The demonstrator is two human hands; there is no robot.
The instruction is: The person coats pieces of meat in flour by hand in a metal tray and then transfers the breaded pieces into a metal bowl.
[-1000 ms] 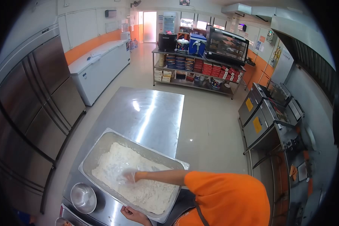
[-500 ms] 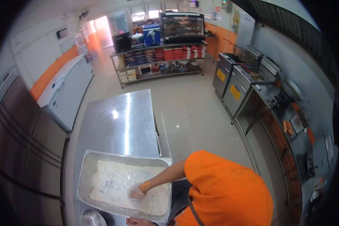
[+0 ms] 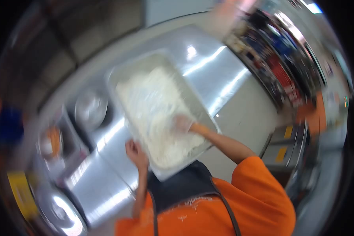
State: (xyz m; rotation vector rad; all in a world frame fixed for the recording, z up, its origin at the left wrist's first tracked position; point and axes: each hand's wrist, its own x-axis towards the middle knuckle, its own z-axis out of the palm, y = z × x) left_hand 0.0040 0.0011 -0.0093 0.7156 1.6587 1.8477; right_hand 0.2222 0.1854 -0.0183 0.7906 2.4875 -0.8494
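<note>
A deep metal pan (image 3: 201, 104) stands on the steel table, with a layer of white flour-like powder (image 3: 145, 94) in it. My right hand (image 3: 182, 124), in what looks like a clear plastic glove, reaches down into the powder towards the pan's right side. Motion smears its fingers, so I cannot tell whether they grip anything. Beside the pan's left rim is my left hand (image 3: 136, 152), bare, its fingers curled in a loose fist with nothing showing in them. A round metal bowl (image 3: 91, 110) sits left of the pan.
Further left, a pale tray (image 3: 69, 135) holds a container with something orange in it. The steel table (image 3: 200, 47) runs on beyond the pan. Blurred shelves (image 3: 275, 63) with red and blue boxes stand at upper right, and fryers (image 3: 285, 145) at right.
My view has swung down and round, so the pan appears turned and more central. My left hand and the bowl now show fully. The right hand is still in the powder.
</note>
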